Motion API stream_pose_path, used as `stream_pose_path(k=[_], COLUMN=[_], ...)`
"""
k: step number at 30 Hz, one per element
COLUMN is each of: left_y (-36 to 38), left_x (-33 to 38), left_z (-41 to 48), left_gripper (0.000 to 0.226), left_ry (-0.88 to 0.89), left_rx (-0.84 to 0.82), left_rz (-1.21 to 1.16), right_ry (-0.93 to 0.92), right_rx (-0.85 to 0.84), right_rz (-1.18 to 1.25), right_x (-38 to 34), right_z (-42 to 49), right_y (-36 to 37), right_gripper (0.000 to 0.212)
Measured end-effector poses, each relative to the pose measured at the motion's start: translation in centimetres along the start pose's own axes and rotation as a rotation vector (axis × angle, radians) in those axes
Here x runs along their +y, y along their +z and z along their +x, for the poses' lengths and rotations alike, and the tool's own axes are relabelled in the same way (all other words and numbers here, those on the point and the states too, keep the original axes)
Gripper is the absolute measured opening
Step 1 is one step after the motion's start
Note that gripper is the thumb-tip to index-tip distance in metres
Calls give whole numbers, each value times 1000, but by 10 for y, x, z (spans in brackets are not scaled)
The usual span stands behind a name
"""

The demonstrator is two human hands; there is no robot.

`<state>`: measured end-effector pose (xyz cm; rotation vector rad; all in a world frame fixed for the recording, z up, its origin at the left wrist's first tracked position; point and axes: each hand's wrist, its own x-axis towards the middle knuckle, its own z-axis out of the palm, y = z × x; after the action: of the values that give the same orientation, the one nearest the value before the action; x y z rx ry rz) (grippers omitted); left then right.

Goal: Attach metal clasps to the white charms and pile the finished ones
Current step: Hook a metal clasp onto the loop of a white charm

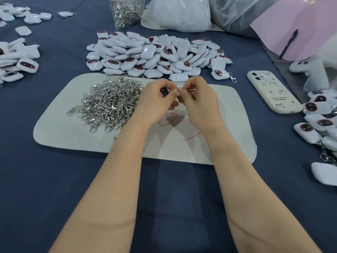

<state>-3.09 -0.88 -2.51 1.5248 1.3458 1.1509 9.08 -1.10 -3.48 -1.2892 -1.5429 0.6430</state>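
- Fingers (171, 93) of your left hand (156, 101) are pinching a white charm (163, 92); your right hand (198, 103) is pinching a metal clasp (180, 96) to it above the mat (73, 139)
- Finished charms (317, 115) are lying at your right; a large pile (155, 55) is waiting beyond, so much seems to be remaining

- We count two hands: the left hand (158, 102) and the right hand (199, 104).
- The left hand holds one charm (164, 92); the right hand pinches one clasp (180, 90).
- We find four heaps of white charms on the surface (54, 179): the centre heap (155, 53), the left heap (18, 61), the far-left heap (18, 13) and the right heap (319, 117). Each has too many for us to count.
- One clasp heap (109, 103), also beyond counting, lies on one grey mat (73, 137).
- We see one clear bag of clasps (125, 10), far.
- One phone (273, 92), right.
- One pink sheet (291, 30) and one plush toy (306, 66), far right.
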Motion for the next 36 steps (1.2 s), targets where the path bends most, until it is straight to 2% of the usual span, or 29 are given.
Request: stream_pose_path(k=[7,13,26,31,36], left_y=[0,2,-1,-1,2], left_x=[8,7,7,6,7], left_z=[-4,-4,-4,-5,-2], left_gripper=[31,22,23,23,19], left_ry=[-15,-72,-96,-139,-178], left_rx=[11,5,-8,-12,25], left_rz=[-116,-127,-147,-186,-285], right_ry=[52,56,28,-34,-105], right_rx=[39,39,-18,-90,-21], right_rz=[-20,-49,-63,-195,-219], right_x=[2,0,-2,-1,-3], right_z=[0,0,-1,-2,-3], right_y=[0,0,0,1,5], right_gripper=[12,10,12,11,10])
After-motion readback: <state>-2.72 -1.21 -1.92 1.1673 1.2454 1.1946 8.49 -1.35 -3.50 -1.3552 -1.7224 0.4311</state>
